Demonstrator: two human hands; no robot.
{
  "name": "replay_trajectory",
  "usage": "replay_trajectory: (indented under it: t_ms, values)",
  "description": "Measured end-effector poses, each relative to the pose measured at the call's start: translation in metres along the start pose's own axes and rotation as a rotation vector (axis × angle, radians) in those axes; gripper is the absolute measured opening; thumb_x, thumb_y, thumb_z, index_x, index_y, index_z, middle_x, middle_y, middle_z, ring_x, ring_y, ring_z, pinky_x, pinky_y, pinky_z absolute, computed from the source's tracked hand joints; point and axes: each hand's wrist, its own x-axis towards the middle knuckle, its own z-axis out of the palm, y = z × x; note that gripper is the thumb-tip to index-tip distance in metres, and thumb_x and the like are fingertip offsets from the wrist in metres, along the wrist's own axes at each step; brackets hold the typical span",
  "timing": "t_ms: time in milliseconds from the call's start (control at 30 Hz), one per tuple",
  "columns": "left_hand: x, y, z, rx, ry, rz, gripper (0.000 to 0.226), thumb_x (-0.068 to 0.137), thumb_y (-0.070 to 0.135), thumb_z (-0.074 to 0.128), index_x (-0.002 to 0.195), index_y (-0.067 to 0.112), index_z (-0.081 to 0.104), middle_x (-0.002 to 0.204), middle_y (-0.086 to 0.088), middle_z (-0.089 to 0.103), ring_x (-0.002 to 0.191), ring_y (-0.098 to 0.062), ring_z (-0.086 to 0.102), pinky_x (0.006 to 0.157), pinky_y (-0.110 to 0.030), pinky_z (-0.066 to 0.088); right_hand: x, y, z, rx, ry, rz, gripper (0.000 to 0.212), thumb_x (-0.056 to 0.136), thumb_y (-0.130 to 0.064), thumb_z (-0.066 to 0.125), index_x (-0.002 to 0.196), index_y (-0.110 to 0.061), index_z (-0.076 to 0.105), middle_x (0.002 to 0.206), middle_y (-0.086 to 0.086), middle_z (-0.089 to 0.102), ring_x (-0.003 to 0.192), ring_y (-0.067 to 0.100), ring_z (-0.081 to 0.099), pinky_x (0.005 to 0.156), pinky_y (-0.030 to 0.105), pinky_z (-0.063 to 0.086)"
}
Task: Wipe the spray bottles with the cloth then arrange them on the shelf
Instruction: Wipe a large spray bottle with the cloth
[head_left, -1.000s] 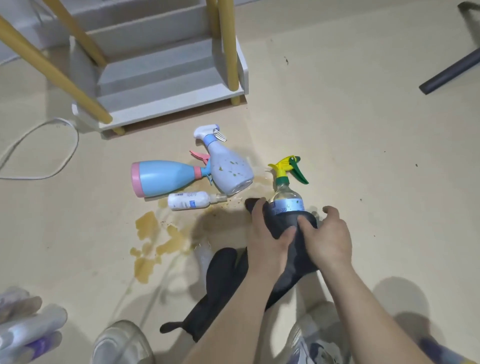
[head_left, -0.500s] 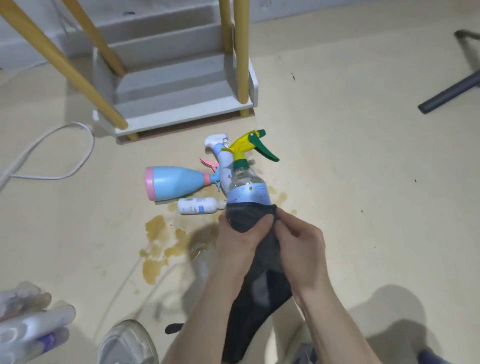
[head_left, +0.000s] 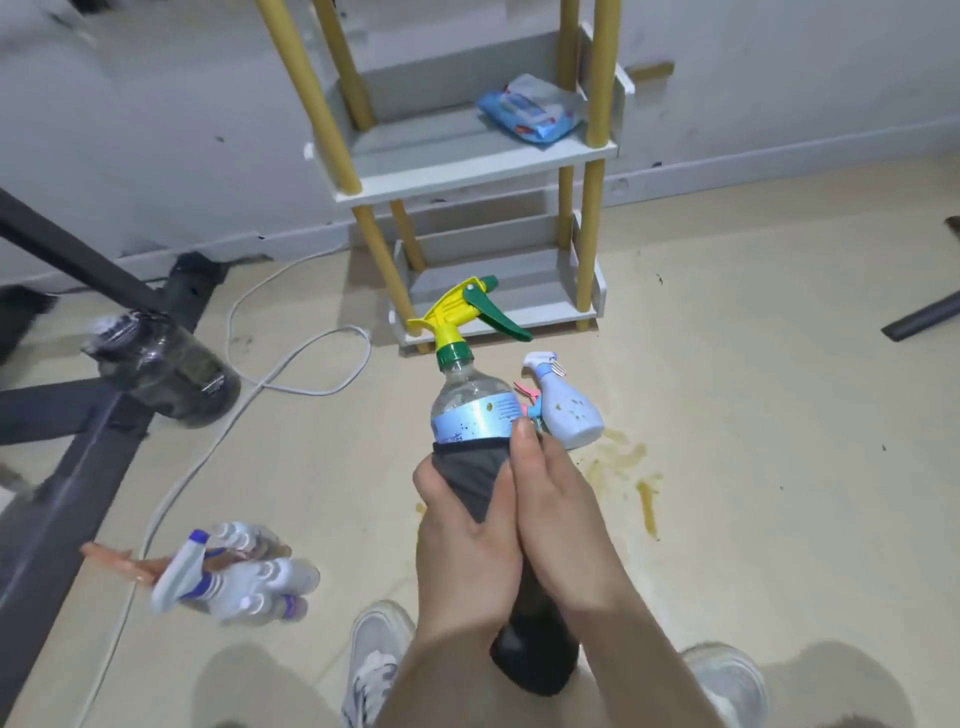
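I hold the clear spray bottle (head_left: 475, 402) up in front of me, off the floor, its yellow-and-green trigger head (head_left: 457, 312) uppermost and tipped toward the shelf (head_left: 467, 171). Both my hands clamp round its lower half through the dark grey cloth (head_left: 467, 467). My left hand (head_left: 457, 540) curls round the wrapped body from the left. My right hand (head_left: 561, 509) closes over it from the right, thumb lying up against the blue label. The cloth's loose end hangs down between my wrists.

The shelf stands beyond against the wall, a pack of wipes (head_left: 530, 109) on its middle tier. A pale blue spray bottle (head_left: 569, 413), speckled with brown stains, is on the floor just right of the held one, near a yellowish spill (head_left: 647, 499). At lower left a cluster of white bottles (head_left: 239, 577) lies beside a white cable (head_left: 291, 374).
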Motion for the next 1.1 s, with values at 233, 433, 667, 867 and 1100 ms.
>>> replay_trajectory:
  t_ms: [233, 433, 667, 867, 1100]
  values:
    - [-0.047, 0.001, -0.024, 0.221, -0.047, 0.275, 0.058, 0.094, 0.057, 0.037, 0.147, 0.035, 0.023, 0.129, 0.006, 0.061, 0.114, -0.02, 0.059, 0.087, -0.033, 0.044, -0.023, -0.006, -0.004, 0.162, 0.101, -0.007, 0.078, 0.069, -0.092, 0.037, 0.106, -0.029, 0.066, 0.106, -0.009, 0.07, 0.107, 0.015, 0.064, 0.098, 0.039, 0.049]
    - [-0.017, 0.022, -0.057, -0.269, -0.087, 0.092, 0.059, 0.071, 0.067, 0.06, 0.111, 0.024, 0.06, 0.108, 0.0, 0.072, 0.098, -0.014, 0.069, 0.088, -0.037, 0.054, -0.081, -0.013, -0.005, -0.095, 0.124, -0.312, 0.048, 0.096, -0.061, 0.032, 0.097, -0.025, 0.064, 0.088, -0.009, 0.069, 0.09, 0.01, 0.062, 0.081, 0.032, 0.049]
    - [-0.032, 0.014, -0.07, -0.296, -0.196, 0.196, 0.042, 0.102, 0.046, 0.037, 0.107, 0.021, 0.07, 0.103, 0.004, 0.075, 0.103, -0.011, 0.068, 0.093, -0.033, 0.051, -0.059, -0.045, -0.024, 0.463, -0.337, -0.028, 0.053, 0.085, -0.043, 0.066, 0.122, -0.006, 0.064, 0.12, 0.015, 0.07, 0.107, 0.025, 0.067, 0.096, 0.039, 0.051]
    - [-0.019, 0.03, -0.052, -0.131, 0.135, 0.323, 0.056, 0.095, 0.059, 0.033, 0.085, 0.017, 0.069, 0.085, 0.001, 0.074, 0.089, -0.026, 0.068, 0.086, -0.048, 0.052, -0.074, -0.026, 0.001, 0.508, -0.082, -0.133, 0.061, 0.069, -0.029, 0.085, 0.121, -0.017, 0.054, 0.115, 0.011, 0.071, 0.104, 0.026, 0.07, 0.087, 0.038, 0.057]
    - [0.002, 0.044, -0.052, -0.281, -0.157, 0.204, 0.036, 0.084, 0.046, 0.051, 0.073, 0.02, 0.073, 0.084, -0.005, 0.074, 0.086, -0.027, 0.067, 0.091, -0.047, 0.05, -0.079, -0.032, -0.008, 0.211, -0.033, -0.212, 0.063, 0.06, -0.05, 0.073, 0.111, -0.021, 0.051, 0.104, 0.008, 0.071, 0.089, 0.014, 0.071, 0.078, 0.03, 0.057]
